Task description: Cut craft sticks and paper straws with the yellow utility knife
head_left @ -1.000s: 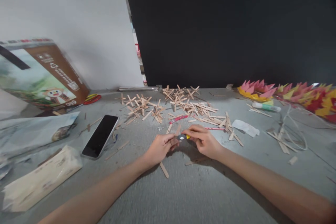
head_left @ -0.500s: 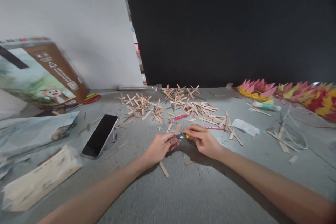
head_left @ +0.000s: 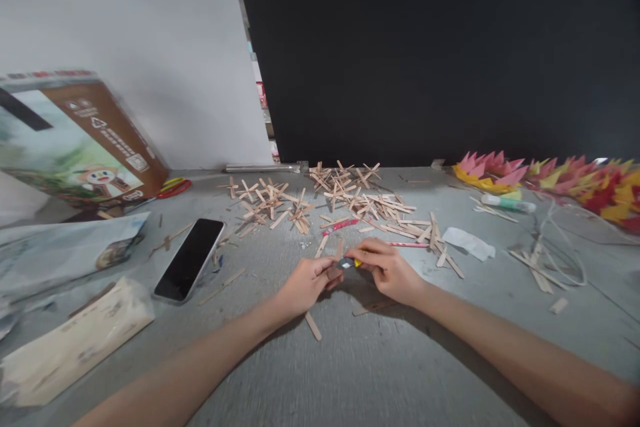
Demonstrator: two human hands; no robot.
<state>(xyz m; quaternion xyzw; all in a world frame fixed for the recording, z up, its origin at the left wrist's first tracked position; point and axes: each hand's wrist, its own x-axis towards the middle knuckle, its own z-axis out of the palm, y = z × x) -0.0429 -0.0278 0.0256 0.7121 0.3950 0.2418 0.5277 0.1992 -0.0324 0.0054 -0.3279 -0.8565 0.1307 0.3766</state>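
Observation:
My left hand (head_left: 307, 285) is closed, thumb and fingers pinched at a light wooden craft stick (head_left: 341, 247) that shows just above the fingertips; the rest of it is hidden. My right hand (head_left: 387, 268) is shut on a small dark grey and yellow tool (head_left: 347, 263), its exact kind unclear. The tool's grey end points left and meets the left fingertips. Both hands are close together, low over the grey table (head_left: 345, 373). Another craft stick (head_left: 313, 325) lies below my left hand.
Beyond my hands are piled craft sticks (head_left: 270, 200), many joined in crosses. A phone (head_left: 190, 260) and plastic packets (head_left: 80, 340) lie left, near a printed box (head_left: 100, 147). To the right are a glue stick (head_left: 507, 203), tissue (head_left: 469, 243), cable (head_left: 580, 260) and folded paper flowers (head_left: 490, 170).
My left hand has shifted slightly right, and the tool between the hands has turned and dipped a little. My right hand has barely moved.

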